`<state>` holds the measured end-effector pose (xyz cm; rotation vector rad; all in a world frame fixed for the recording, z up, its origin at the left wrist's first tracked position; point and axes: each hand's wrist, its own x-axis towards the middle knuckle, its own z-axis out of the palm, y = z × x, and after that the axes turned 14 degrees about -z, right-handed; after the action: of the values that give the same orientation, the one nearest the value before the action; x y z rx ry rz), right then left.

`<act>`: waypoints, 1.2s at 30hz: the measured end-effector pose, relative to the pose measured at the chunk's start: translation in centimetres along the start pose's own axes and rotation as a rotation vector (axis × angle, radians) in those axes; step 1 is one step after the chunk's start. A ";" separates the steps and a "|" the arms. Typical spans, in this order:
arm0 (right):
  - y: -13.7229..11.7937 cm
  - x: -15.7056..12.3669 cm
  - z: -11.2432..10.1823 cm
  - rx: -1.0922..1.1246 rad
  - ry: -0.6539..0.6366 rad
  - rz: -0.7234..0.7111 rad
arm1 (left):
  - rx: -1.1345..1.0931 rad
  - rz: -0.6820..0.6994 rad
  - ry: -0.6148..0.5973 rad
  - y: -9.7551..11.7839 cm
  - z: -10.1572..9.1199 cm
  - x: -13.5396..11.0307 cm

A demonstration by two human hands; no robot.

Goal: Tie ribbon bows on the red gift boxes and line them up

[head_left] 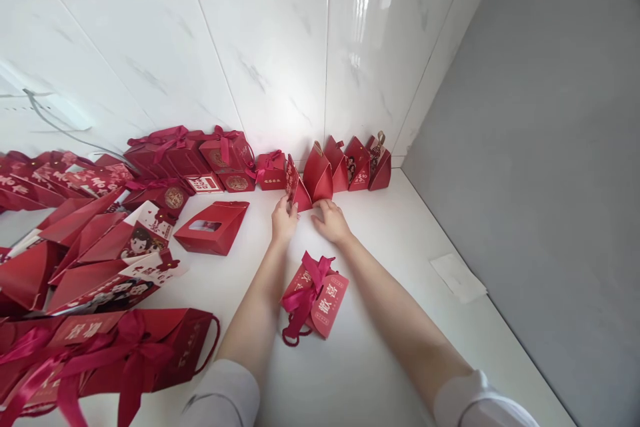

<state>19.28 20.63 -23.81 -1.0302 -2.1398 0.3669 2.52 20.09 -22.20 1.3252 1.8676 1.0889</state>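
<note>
Both my arms reach across a white table (400,240) toward the tiled wall. My left hand (284,219) pinches the edge of a small red triangular gift box (299,190) standing in a row along the wall. My right hand (331,220) rests with curled fingers just right of that box, at the foot of a taller red pointed box (318,175); whether it grips anything is hidden. Between my forearms lies a flat red gift bag with a pink ribbon and tag (315,297).
More red pointed boxes (359,163) stand in the row to the right. Red ribboned boxes (225,153) line the wall to the left. A window box (213,227) and piles of flat red bags (100,260) fill the left side. A grey wall (540,147) bounds the right.
</note>
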 end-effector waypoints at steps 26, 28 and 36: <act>-0.3 -0.3 0.4 0.147 0.093 0.076 | 0.111 0.078 -0.021 -0.6 -0.5 -0.9; -0.3 -0.1 0.6 0.160 0.043 0.013 | 0.065 0.083 -0.016 -0.9 0.1 -0.3; -0.2 -0.1 0.2 0.155 -0.103 -0.113 | 0.357 0.216 0.380 3.6 -4.9 -1.7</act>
<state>19.02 20.44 -23.87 -0.8150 -2.2106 0.5329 0.63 17.75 -16.60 1.6393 2.3226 1.2236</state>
